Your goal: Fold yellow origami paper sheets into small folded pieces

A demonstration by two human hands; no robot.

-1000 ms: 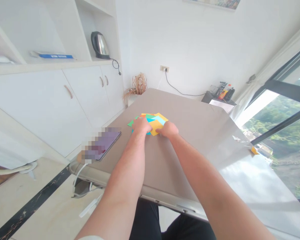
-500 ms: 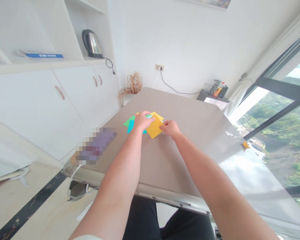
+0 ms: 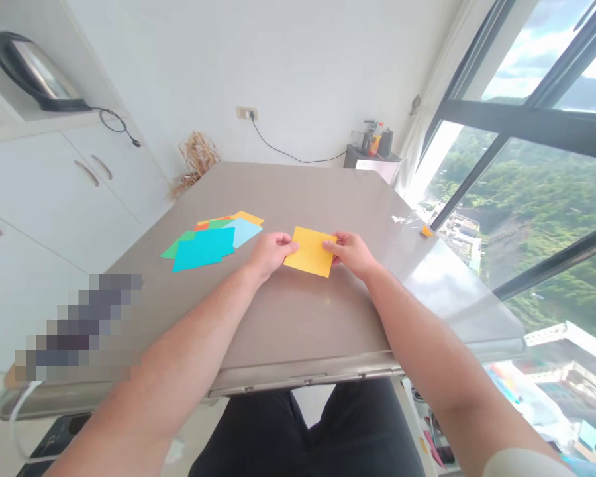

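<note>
- Left of the fingers: overlapping teal, green, blue and orange paper sheets (image 3: 203,248), on the smooth grey-brown bench (image 3: 308,324).
- Left hand (image 3: 269,256): fingers pinching the flat yellow square paper sheet (image 3: 308,253).
- Between the fingers: that sheet, now drawn clear, handled apart.
- Right hand (image 3: 353,253): fingers pinching its opposite side.

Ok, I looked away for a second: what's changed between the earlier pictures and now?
The yellow sheet has moved off the other coloured sheets to their right. The left hand has left those sheets and now pinches the yellow one's left edge; the right hand keeps hold of its right side. The view has swung right. The other sheets still lie on the table, and the kettle stays put.
</note>
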